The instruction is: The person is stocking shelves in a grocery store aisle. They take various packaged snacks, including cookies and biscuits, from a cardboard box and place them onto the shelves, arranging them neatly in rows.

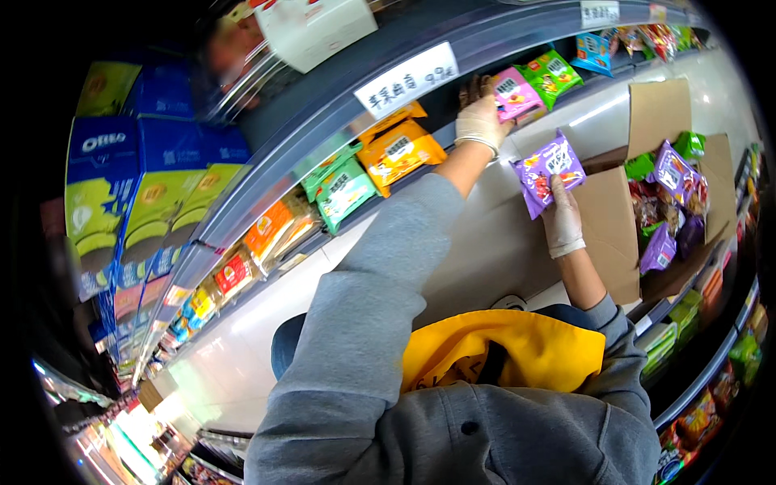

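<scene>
My right hand point(562, 221), in a thin whitish glove, grips a purple snack packet point(548, 171) by its lower edge, thumb on top, above the floor. My gloved left hand point(482, 121) reaches into a low shelf, right beside a pink packet point(517, 94). Its fingertips are in shadow under the shelf above, so whether they hold anything is hidden. Past the pink packet lie a green packet point(550, 79) and a blue packet point(593, 53). On the near side of that hand sit orange packets point(400, 151) and mint-green packets point(344, 191).
An opened cardboard box point(606, 227) on the right holds several purple, green and brown-looking packets. A handwritten sign point(409, 79) hangs on the upper shelf's edge. Stacked Oreo boxes point(103, 145) stand at the left. Another stocked shelf point(706, 370) runs along the right.
</scene>
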Demonstrator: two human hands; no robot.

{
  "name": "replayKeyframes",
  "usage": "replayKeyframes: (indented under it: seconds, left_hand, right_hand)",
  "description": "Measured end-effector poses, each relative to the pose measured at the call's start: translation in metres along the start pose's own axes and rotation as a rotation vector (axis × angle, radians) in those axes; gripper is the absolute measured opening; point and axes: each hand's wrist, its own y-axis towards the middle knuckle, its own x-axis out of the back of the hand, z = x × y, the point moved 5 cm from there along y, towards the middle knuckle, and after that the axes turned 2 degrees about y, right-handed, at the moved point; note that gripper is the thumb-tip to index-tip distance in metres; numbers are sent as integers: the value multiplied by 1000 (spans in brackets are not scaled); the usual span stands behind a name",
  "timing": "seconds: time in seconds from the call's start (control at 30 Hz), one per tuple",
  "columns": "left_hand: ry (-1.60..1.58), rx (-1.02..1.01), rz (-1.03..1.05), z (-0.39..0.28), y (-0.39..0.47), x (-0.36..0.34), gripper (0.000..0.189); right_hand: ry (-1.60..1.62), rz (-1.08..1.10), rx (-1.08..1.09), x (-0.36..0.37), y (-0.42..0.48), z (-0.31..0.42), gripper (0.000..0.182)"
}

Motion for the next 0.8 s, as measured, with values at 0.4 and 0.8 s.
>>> replayKeyframes:
  seconds: [0.4,0.8]
  left_hand:
    - [-54,-61,82,12,25,-11,89]
    - [-22,-189,-30,-1,9,32,61]
  right_hand:
    - [-7,57,64,-5,2,-1,39]
    - [-183,72,144,-5,-2,4,47]
